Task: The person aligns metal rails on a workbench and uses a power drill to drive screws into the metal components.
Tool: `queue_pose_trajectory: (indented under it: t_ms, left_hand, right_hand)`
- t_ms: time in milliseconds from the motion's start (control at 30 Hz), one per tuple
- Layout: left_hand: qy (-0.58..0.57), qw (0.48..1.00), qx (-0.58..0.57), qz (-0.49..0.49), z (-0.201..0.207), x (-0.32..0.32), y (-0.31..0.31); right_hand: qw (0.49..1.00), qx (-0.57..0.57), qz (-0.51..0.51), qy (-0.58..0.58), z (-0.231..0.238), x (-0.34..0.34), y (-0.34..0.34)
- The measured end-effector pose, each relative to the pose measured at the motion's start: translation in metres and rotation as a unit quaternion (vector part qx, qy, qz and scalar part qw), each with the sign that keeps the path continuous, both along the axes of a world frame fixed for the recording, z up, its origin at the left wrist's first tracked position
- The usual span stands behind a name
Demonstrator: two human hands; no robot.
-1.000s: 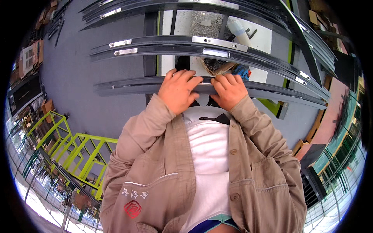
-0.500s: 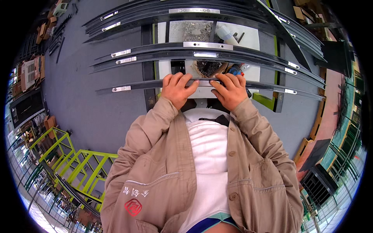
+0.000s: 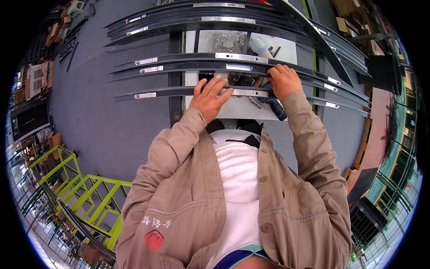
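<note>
My left hand point(image 3: 210, 98) lies across the nearest black metal rail point(image 3: 179, 93), its fingers spread and the thumb by the left end of a silver plate point(image 3: 251, 93) on that rail. Farther out and to the right, my right hand point(image 3: 285, 82) is bent with its fingers curled together at the edge of the middle black rail point(image 3: 197, 67). Whatever its fingertips hold, if anything, is hidden. Between these two rails, left of the right hand, a container of dark small parts point(image 3: 244, 80) shows partly. A blue and black power drill point(image 3: 275, 106) lies below the right hand.
More black rails point(image 3: 170, 29) with silver plates lie at the far side, crossed by a slanting black bar point(image 3: 320, 42). A white bottle-like object point(image 3: 260, 47) lies on the pale board point(image 3: 286, 51) beneath. Yellow-green frames point(image 3: 96, 193) stand at the lower left.
My right hand has left the nearest rail and moved right and away toward the middle rail. The left hand stays at the nearest rail, its fingers more spread. More of the drill shows.
</note>
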State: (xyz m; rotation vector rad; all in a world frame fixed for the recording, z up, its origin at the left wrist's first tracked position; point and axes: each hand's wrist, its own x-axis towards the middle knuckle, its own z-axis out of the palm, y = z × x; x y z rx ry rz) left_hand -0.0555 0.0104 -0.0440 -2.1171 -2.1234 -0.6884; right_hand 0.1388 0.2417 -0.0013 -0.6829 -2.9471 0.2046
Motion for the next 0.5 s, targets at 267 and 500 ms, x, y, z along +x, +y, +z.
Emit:
queue_pose_trajectory:
  t_ms: [267,500]
  left_hand:
    - [0.018,1.000,-0.012,0.012,0.011,0.008,-0.010]
    - [0.050,0.998,0.031,-0.001,0.010,0.012,-0.007]
  right_hand:
    - [0.996,-0.028,0.024,0.077,0.010,0.005,-0.008]
    - [0.992,-0.033,0.061,0.103,0.026,0.015,-0.003]
